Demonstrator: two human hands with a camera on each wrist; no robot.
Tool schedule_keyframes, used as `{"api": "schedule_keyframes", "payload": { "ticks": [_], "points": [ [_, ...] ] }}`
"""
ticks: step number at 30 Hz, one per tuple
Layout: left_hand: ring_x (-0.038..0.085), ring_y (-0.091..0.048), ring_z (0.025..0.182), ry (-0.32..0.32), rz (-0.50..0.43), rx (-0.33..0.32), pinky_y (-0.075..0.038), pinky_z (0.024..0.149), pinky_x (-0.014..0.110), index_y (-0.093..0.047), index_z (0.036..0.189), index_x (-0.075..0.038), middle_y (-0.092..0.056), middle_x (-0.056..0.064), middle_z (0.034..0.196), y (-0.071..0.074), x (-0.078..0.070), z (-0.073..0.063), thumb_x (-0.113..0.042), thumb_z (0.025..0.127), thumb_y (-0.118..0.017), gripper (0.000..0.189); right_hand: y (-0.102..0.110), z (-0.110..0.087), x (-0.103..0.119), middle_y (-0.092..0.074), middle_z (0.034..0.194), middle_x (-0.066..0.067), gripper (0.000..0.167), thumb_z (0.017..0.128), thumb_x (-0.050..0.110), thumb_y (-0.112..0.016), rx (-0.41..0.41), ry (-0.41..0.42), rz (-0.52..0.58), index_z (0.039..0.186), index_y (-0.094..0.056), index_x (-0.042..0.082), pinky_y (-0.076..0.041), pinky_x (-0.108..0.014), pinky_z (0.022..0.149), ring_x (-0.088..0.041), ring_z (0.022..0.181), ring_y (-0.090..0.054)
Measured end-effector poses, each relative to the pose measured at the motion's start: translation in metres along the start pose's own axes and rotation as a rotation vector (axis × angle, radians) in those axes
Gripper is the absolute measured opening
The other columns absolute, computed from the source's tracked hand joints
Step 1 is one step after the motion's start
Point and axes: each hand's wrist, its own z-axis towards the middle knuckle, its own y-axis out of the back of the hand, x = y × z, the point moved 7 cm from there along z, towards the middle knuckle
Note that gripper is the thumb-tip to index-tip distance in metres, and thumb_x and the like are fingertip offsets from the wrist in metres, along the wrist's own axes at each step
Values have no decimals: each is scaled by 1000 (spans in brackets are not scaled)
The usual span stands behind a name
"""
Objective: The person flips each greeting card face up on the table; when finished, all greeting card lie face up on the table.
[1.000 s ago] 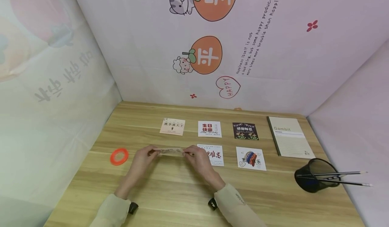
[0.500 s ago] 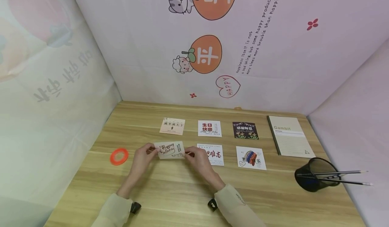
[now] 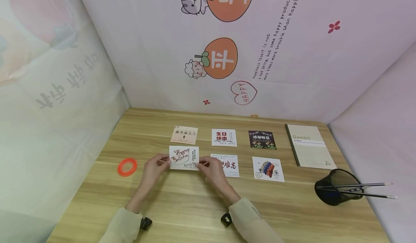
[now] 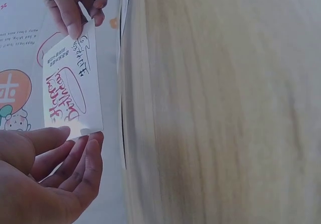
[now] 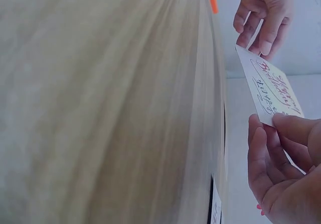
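A white greeting card (image 3: 183,157) with red "Happy Birthday" lettering is held up above the table, its printed face toward the head camera. My left hand (image 3: 155,169) pinches its left edge between thumb and fingers. At the lower right corner my right hand (image 3: 212,170) pinches it the same way. Both wrist views show the card (image 4: 75,78) (image 5: 268,86) stretched between the two hands, off the wood. Behind the right hand lies a white card with red characters (image 3: 230,165), its left part hidden.
Farther back lie a pale card (image 3: 184,135), a birthday card (image 3: 224,138) and a dark card (image 3: 262,140). A white card (image 3: 268,169) lies right of the hands, near a notebook (image 3: 311,146) and a black pencil holder (image 3: 338,187). An orange ring (image 3: 127,167) lies at left.
The card has tilted up from nearly edge-on to facing the head camera, so its lettering now shows fully. Both hands keep their grip and have barely shifted. The other things stay put.
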Motion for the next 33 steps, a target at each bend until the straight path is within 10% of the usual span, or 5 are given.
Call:
{"api": "schedule_keyframes", "payload": {
  "ticks": [11,20,33],
  "points": [
    [21,-63,73,53,-37,9,-54,58,25,-66,119,1,-67,14,90,-3,2,-2,2,84,-68,35,-1,2,-7,-69,85,-7,41,83,5,-74,-43,-62,118,121,-61,2,-55,-22,63,-13,70,-63],
    [24,-63,66,130,-64,24,-52,49,27,-64,120,4,-65,15,89,-3,8,-4,3,85,-67,36,-9,1,-8,-64,85,-5,62,81,1,-73,73,-61,91,138,-47,0,-53,-22,69,-13,75,-59],
    [23,-61,67,117,-6,15,-52,51,24,-62,120,9,-66,17,87,-2,11,-1,8,82,-63,38,-16,0,-5,-63,80,-5,54,80,1,-74,37,-100,109,130,-55,-3,-52,-21,63,-14,71,-58]
  ]
}}
